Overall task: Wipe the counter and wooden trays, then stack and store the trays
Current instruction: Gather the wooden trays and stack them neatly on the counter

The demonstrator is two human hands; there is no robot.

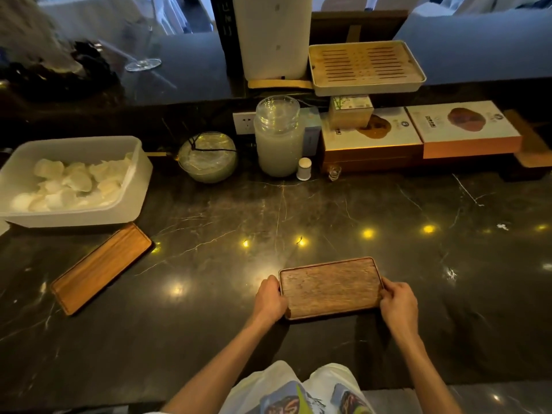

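Note:
A small dark wooden tray [330, 287] lies flat on the black marble counter [227, 222] near its front edge. My left hand [269, 300] grips the tray's left short end and my right hand [398, 304] grips its right short end. A longer, lighter wooden tray [101, 268] rests at an angle on the counter to the left, apart from both hands. No cloth is in view.
A white plastic tub [136, 186] of pale pieces stands at the left. Behind are a glass bowl [207, 156], a tall glass jar [277, 138], a small white shaker [304, 168], flat boxes [466, 130], and a slatted tea tray [366, 67] on the raised ledge.

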